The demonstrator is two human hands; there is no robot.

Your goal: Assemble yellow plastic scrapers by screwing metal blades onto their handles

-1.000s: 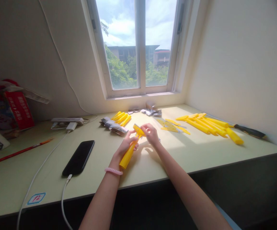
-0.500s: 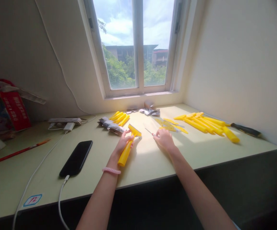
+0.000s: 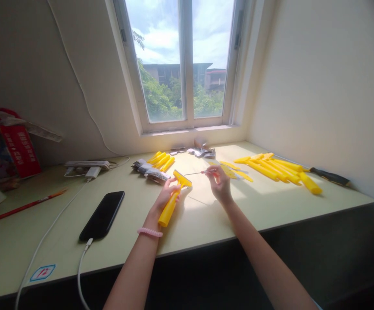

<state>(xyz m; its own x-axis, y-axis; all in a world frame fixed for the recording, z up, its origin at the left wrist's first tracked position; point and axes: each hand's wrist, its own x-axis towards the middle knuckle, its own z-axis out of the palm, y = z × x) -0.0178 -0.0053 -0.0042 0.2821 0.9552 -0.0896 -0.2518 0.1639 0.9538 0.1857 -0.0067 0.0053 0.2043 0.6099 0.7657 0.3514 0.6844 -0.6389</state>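
My left hand (image 3: 167, 194) is closed around the neck of a yellow scraper (image 3: 170, 206), its wide head tilted up and its round handle pointing back at me. A thin screwdriver (image 3: 191, 173) is pinched in my right hand (image 3: 219, 184), its shaft level and its tip close to the scraper head. I cannot tell whether the tip touches the head. Flat yellow pieces (image 3: 235, 171) lie just behind my right hand. Beyond my left hand are silvery packets (image 3: 153, 172) and several yellow handles (image 3: 161, 160).
More yellow scraper parts (image 3: 275, 167) are heaped at the right, by a black-handled tool (image 3: 331, 176). A phone (image 3: 102, 215) on a white cable lies at the left, near a power strip (image 3: 86, 164) and a red stick (image 3: 22, 208). Crumpled foil (image 3: 201, 151) sits under the window.
My right hand has lifted off the table and turned, bringing the screwdriver up level, with its tip nearer the scraper head. My left hand holds the scraper almost unchanged.
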